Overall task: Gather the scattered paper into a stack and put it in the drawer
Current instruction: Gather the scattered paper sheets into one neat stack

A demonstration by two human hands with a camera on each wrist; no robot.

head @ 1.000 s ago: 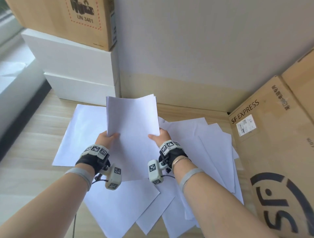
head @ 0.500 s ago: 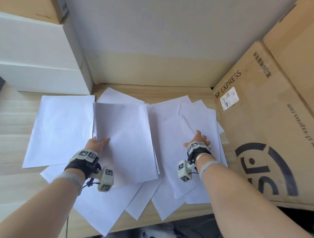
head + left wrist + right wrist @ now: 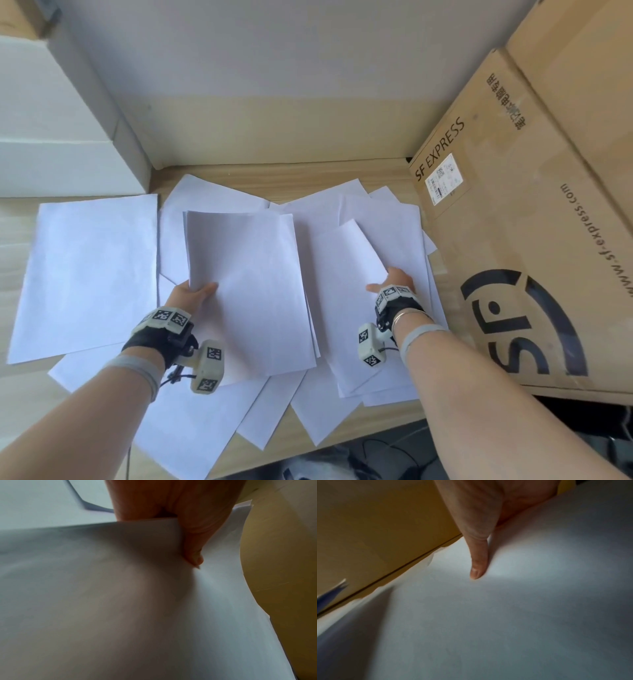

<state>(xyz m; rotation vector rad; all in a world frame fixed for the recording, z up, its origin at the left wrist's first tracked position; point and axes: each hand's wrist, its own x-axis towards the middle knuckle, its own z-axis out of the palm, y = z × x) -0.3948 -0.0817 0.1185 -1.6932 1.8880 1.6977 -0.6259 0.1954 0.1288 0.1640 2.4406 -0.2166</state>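
Observation:
Several white sheets lie scattered and overlapping on the wooden table (image 3: 20, 394). My left hand (image 3: 197, 291) holds a small stack of paper (image 3: 250, 291) by its left edge, thumb on top; the left wrist view shows the thumb (image 3: 193, 547) pressing on the stack (image 3: 120, 595). My right hand (image 3: 390, 284) pinches the right edge of a single sheet (image 3: 342, 284), whose far corner is lifted. The thumb (image 3: 477, 561) lies on that sheet (image 3: 505, 615), and the fingers are hidden under it. No drawer is in view.
A big SF Express cardboard box (image 3: 531, 240) stands right beside the paper on the right. White boxes (image 3: 51, 137) are stacked at the back left against the wall. A separate sheet (image 3: 85, 274) lies far left. The table's front edge runs below the nearest sheets (image 3: 191, 428).
One second ago both hands held the stack upright. The right hand let go, moved right onto a loose sheet and now lifts its edge. The left hand lowered the stack.

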